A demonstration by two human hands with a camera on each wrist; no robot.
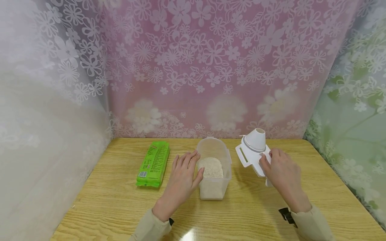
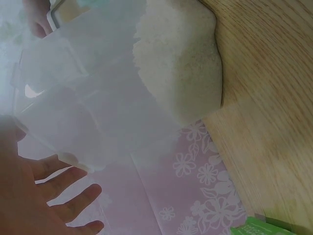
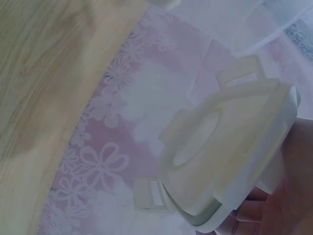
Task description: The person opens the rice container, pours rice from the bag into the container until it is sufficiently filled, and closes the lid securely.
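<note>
A translucent plastic container (image 1: pixel 228 174) stands upright, lidless, with white rice (image 1: pixel 212 168) in its lower part. My left hand (image 1: pixel 181 177) is at the container's left side near the rim, fingers spread and fairly straight; in the left wrist view the fingertips (image 2: pixel 88 193) lie beside its wall. To the right, my right hand (image 1: pixel 283 172) grips a white lid (image 1: pixel 251 156) by its near right edge, holding it tilted above the table. A cone-shaped spout (image 1: pixel 256 140) rises from this lid. From the right wrist, the lid's underside (image 3: pixel 230 142) and slotted side clips show.
A green printed packet (image 1: pixel 154 164) lies on the wooden table (image 1: pixel 114 201) to the left of the container. Flowered curtains (image 1: pixel 211 67) hang behind the table and along both sides.
</note>
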